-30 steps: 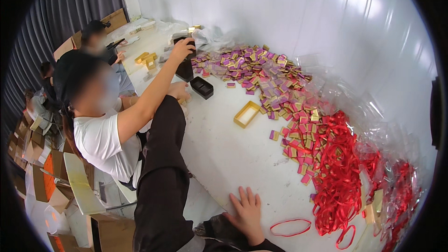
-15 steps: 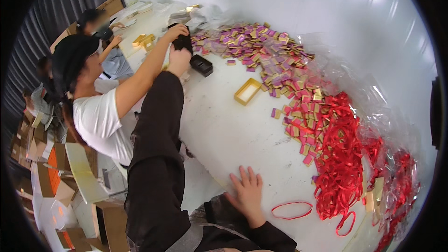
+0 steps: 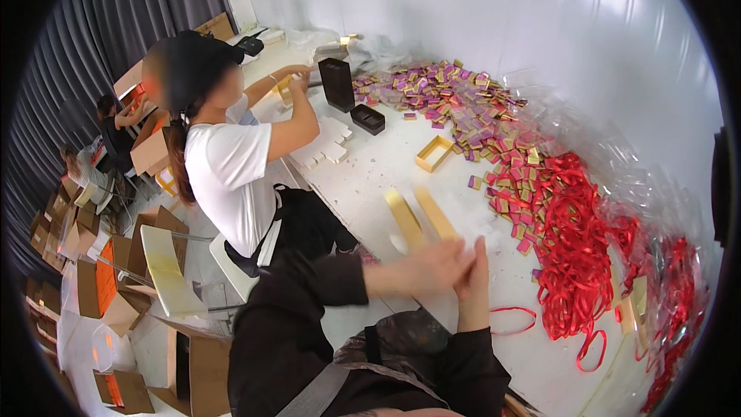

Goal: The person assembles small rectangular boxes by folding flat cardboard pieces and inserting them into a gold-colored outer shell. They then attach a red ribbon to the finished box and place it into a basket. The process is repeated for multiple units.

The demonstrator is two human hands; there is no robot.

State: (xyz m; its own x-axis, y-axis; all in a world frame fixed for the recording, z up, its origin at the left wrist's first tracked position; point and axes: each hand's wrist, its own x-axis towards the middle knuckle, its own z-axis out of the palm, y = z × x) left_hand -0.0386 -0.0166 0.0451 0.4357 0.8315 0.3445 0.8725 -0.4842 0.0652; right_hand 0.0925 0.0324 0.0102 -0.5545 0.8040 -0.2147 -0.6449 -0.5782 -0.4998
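Over the near part of the white table (image 3: 394,158), my hands meet. My left hand (image 3: 417,269) comes from the left, smeared by motion, its fingers crossing toward my right hand (image 3: 472,282). The right hand points upward with fingers stretched out, touching or overlapping the left; the overlap hides part of both. Just beyond them are two parallel gold strips (image 3: 404,220), blurred, possibly the sides of an open gold box. I cannot tell whether fingers grip them. Farther off sits a shallow gold box (image 3: 434,153).
A tall black box (image 3: 336,85) stands by a black tray (image 3: 368,118). Many small wrapped pieces (image 3: 463,108), a heap of red ribbon loops (image 3: 571,255) and clear plastic (image 3: 594,139) line the right. A co-worker (image 3: 231,162) sits at left, near white pieces (image 3: 330,143); cartons (image 3: 208,371) stand on the floor.
My left hand has come back from the black box to meet my right hand, which has lifted off the table. Gold strips have appeared beyond them. The black box now stands upright.
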